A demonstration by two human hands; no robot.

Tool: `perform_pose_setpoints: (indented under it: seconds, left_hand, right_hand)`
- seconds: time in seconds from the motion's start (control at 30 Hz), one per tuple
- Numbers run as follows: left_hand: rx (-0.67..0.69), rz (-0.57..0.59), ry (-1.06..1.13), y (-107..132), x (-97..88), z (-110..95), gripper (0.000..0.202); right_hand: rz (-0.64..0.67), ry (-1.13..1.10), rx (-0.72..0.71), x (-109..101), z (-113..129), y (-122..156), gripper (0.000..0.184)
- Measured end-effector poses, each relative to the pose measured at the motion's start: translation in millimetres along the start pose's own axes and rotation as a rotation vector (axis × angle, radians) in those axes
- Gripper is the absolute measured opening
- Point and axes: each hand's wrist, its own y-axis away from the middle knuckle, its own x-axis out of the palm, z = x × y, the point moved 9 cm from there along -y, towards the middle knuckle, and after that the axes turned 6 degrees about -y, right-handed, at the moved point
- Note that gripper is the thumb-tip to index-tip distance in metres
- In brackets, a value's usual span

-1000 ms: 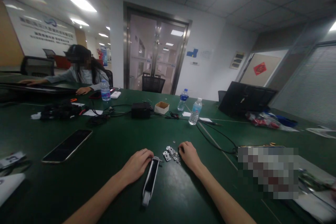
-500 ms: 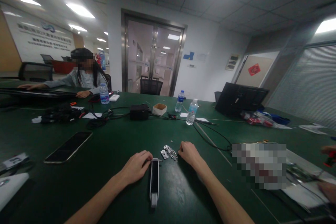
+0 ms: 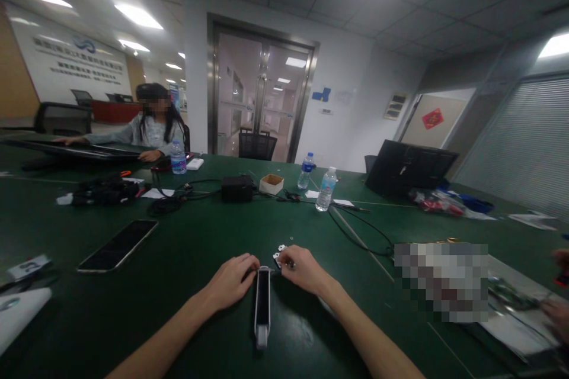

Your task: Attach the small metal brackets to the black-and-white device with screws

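A long narrow piece with a white frame and a black middle (image 3: 263,302) lies on the green table, its length pointing away from me. My left hand (image 3: 235,277) is at its far left corner, thumb and curled fingers closed on that end. My right hand (image 3: 304,270) bends over a pile of small metal plates (image 3: 278,256) and rings, its fingertips pinched together close to the far right end of the long piece. The hand covers most of the pile, and whatever is between its fingertips is hidden. One loose ring (image 3: 291,238) lies just beyond.
A phone (image 3: 119,246) lies to the left. Farther back are a black box (image 3: 237,188), a small open carton (image 3: 271,184), cables and water bottles (image 3: 326,189). A monitor (image 3: 411,167) stands at right. A co-worker (image 3: 155,124) sits far left; another person's hand (image 3: 555,311) shows at right.
My right hand has moved left from beside the small metal parts to over them, near the end of the long piece. My left hand stays at its corner.
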Motion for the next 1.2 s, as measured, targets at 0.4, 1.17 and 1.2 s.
perform_pose_setpoints:
  seconds: [0.4, 1.17, 1.2]
  left_hand:
    - [0.004, 0.005, 0.005, 0.1, 0.5, -0.5, 0.019]
    - [0.034, -0.007, -0.015, -1.6, 4.8, 2.5, 0.018]
    - [0.034, -0.007, -0.016, -1.5, 4.5, 2.4, 0.018]
  right_hand:
    - [0.081, -0.048, -0.072, 11.1, 8.6, 5.1, 0.015]
    - [0.059, -0.074, -0.078, 17.4, 14.3, 3.3, 0.006]
    - [0.057, -0.062, -0.089, 16.5, 14.7, 3.3, 0.008]
